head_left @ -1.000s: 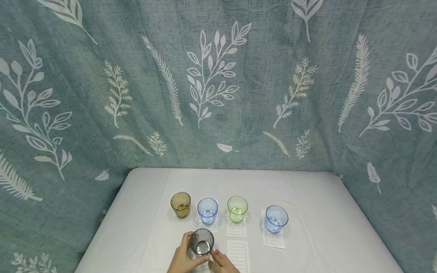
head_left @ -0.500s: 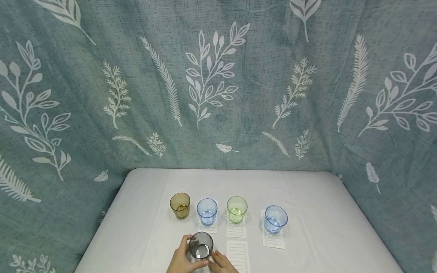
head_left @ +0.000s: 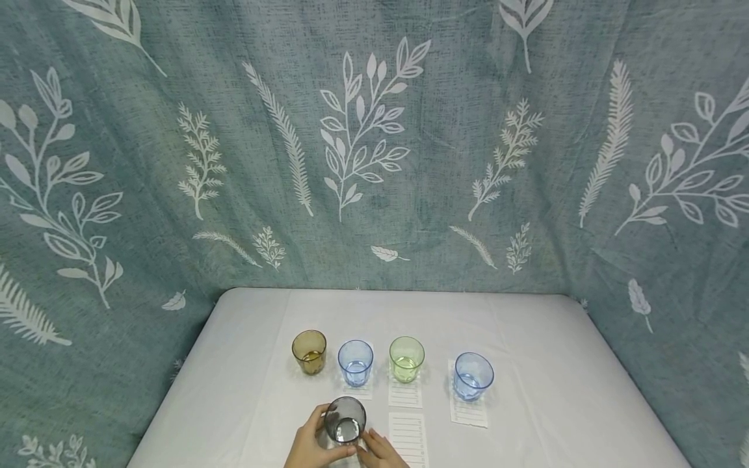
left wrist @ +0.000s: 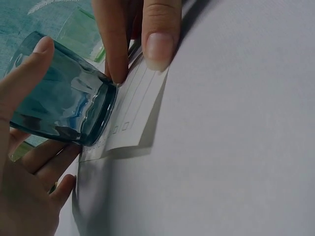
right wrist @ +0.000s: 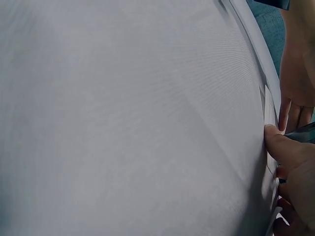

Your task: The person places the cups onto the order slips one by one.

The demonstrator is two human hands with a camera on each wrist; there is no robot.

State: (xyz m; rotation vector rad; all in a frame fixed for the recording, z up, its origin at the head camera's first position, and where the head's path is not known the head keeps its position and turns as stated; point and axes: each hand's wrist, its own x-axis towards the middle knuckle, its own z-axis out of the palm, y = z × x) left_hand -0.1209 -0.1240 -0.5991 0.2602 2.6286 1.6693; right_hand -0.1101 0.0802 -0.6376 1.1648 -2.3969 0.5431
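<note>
My left hand (head_left: 311, 442) grips a dark grey tumbler (head_left: 345, 416) near the front of the table, thumb on one side and fingers on the other. In the left wrist view the tumbler tilts, its base against a lined paper slip (left wrist: 129, 118) whose lower corner lifts off the cloth. My right hand (head_left: 383, 452) is beside the tumbler's base. Its thumb (left wrist: 160, 46) and fingers pinch the slip's edge, as the right wrist view also shows. Part of the slip is hidden by the glass and fingers.
Behind the hands stand an amber tumbler (head_left: 309, 352), a blue tumbler (head_left: 355, 363), a green tumbler (head_left: 406, 359) and, farther right, another blue tumbler (head_left: 473, 376). A lined slip (head_left: 408, 437) lies right of the hands. A patterned curtain (head_left: 374, 162) hangs behind the white table (head_left: 538, 364).
The grey tumbler has come slightly toward the front edge with my left hand over the last second. My right hand stays almost in place; the other tumblers have not moved.
</note>
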